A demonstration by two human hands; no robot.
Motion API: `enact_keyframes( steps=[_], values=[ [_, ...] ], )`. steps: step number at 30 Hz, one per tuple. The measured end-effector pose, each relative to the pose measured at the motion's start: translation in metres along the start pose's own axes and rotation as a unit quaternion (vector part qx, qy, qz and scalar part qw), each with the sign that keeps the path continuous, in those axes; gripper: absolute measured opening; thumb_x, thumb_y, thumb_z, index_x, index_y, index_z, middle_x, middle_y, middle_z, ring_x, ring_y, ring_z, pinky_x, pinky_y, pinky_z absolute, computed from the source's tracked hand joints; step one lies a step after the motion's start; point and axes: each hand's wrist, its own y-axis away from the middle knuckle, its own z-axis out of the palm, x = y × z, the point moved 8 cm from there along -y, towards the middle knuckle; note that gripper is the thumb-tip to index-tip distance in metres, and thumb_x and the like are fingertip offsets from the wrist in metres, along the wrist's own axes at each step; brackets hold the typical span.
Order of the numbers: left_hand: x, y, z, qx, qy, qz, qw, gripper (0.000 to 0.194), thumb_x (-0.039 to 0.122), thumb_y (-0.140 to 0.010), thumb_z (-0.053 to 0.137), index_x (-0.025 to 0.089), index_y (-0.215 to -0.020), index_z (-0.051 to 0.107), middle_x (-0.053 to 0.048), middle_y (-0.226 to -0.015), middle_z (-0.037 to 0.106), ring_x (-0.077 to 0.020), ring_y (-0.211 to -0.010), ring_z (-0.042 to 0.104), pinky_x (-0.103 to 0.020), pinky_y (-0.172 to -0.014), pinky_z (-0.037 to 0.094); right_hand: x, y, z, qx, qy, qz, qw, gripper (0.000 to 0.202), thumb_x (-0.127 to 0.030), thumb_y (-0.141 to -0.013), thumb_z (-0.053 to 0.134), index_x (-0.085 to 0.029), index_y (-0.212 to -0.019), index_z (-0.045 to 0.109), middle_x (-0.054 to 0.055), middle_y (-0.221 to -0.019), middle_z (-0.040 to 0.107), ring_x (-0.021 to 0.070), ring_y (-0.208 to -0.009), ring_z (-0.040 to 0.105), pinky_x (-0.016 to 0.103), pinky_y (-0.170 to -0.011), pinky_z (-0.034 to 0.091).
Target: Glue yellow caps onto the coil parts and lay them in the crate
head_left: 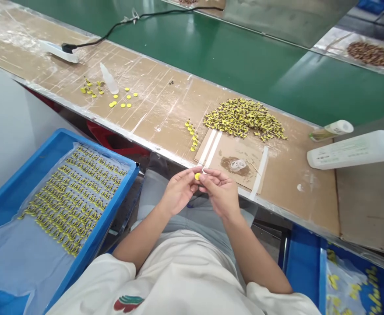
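Between my fingertips, at the bench's near edge, is a small yellow disc point(197, 176). My left hand point(180, 190) pinches it from the left and my right hand point(220, 190) from the right; both are closed on it. Just beyond lies a taped cardboard piece point(260, 154) with a small clear cup point(238, 165) on a brown stain. A short row of yellow pieces point(192, 136) stands to its left. Behind the cardboard spreads a large pile of small yellow and dark parts point(241, 116).
A blue tray point(126, 175) at the left holds rows of yellow pieces on a cloth. Farther back are a small squeeze bottle point(109, 79), loose yellow discs point(128, 96) and a power strip point(58, 51). A large white bottle point(352, 150) lies at the right, above a blue bin point(305, 253).
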Motion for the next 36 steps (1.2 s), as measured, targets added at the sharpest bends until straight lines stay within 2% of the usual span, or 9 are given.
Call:
enact_keyframes(
  steps=[6,12,14,16,19,21,24,31,36],
  values=[
    [-0.019,0.001,0.011,-0.017,-0.035,0.012,0.999,0.026,0.027,-0.075,0.074,0.013,-0.097,0.072,-0.003,-0.072,0.064,-0.0066,-0.063,0.054,-0.018,-0.058,0.044,0.007,0.01,-0.015,0.054,-0.055,0.025,0.997,0.04,-0.03,-0.059,0.086,-0.018,-0.09,0.064,-0.002,-0.059,0.068,0.0071,-0.042,0.054,0.015,-0.036,0.037],
    [-0.022,-0.004,0.016,-0.001,-0.008,0.003,1.0,0.021,0.024,-0.074,0.074,0.016,-0.093,0.071,-0.005,-0.088,0.067,-0.0048,-0.065,0.053,-0.016,-0.053,0.041,-0.038,0.013,-0.026,0.063,0.131,-0.096,0.985,0.04,-0.04,-0.061,0.084,-0.018,-0.09,0.068,0.001,-0.065,0.07,0.0135,-0.048,0.059,0.025,-0.046,0.048],
    [-0.018,-0.005,0.015,0.003,0.001,0.007,1.0,0.021,0.022,-0.076,0.073,0.016,-0.095,0.07,-0.004,-0.087,0.066,-0.0046,-0.067,0.054,-0.014,-0.053,0.041,-0.072,0.006,-0.052,0.148,0.221,-0.205,0.942,0.035,-0.045,-0.067,0.079,-0.019,-0.088,0.07,0.002,-0.068,0.07,0.0144,-0.053,0.06,0.027,-0.052,0.049],
    [-0.013,-0.006,0.011,0.013,0.007,0.018,1.0,0.021,0.02,-0.076,0.073,0.017,-0.097,0.069,-0.004,-0.09,0.066,-0.0044,-0.069,0.056,-0.013,-0.056,0.044,-0.107,-0.008,-0.085,0.258,0.341,-0.297,0.854,0.035,-0.049,-0.072,0.073,-0.02,-0.091,0.071,0.004,-0.074,0.071,0.0155,-0.061,0.062,0.029,-0.061,0.049],
    [-0.008,-0.008,0.004,0.036,0.009,0.026,0.999,0.021,0.018,-0.076,0.072,0.017,-0.097,0.069,-0.004,-0.093,0.068,-0.0048,-0.073,0.06,-0.013,-0.063,0.05,-0.129,-0.062,-0.134,0.294,0.49,-0.27,0.775,0.039,-0.053,-0.08,0.061,-0.02,-0.099,0.07,0.005,-0.085,0.072,0.0176,-0.065,0.062,0.035,-0.071,0.048],
    [-0.007,-0.009,-0.002,0.059,0.005,0.023,0.998,0.021,0.016,-0.074,0.074,0.016,-0.095,0.07,-0.005,-0.095,0.069,-0.006,-0.076,0.064,-0.014,-0.07,0.054,-0.133,-0.098,-0.165,0.299,0.547,-0.228,0.748,0.039,-0.052,-0.079,0.06,-0.017,-0.093,0.071,0.009,-0.087,0.072,0.0221,-0.075,0.063,0.038,-0.077,0.046],
    [-0.008,-0.01,-0.007,0.083,-0.003,0.021,0.996,0.022,0.013,-0.073,0.074,0.014,-0.094,0.07,-0.008,-0.101,0.071,-0.007,-0.079,0.067,-0.015,-0.075,0.056,-0.129,-0.131,-0.192,0.298,0.571,-0.19,0.741,0.04,-0.053,-0.079,0.058,-0.016,-0.088,0.072,0.01,-0.083,0.071,0.0237,-0.075,0.062,0.038,-0.075,0.045],
    [-0.01,-0.016,-0.006,0.081,-0.008,0.022,0.996,0.021,0.013,-0.072,0.074,0.014,-0.093,0.071,-0.006,-0.098,0.071,-0.0069,-0.076,0.067,-0.015,-0.073,0.057,-0.12,-0.148,-0.2,0.256,0.577,-0.188,0.752,0.041,-0.054,-0.078,0.06,-0.018,-0.093,0.073,0.008,-0.082,0.071,0.02,-0.071,0.061,0.032,-0.067,0.044],
    [-0.012,-0.017,-0.005,0.073,-0.014,0.021,0.997,0.021,0.013,-0.074,0.073,0.015,-0.095,0.071,-0.005,-0.098,0.071,-0.0066,-0.077,0.067,-0.014,-0.075,0.056,-0.132,-0.14,-0.185,0.188,0.668,-0.26,0.672,0.032,-0.043,-0.089,0.052,-0.02,-0.094,0.073,0.009,-0.096,0.07,0.0207,-0.086,0.061,0.031,-0.073,0.042]
  ],
)
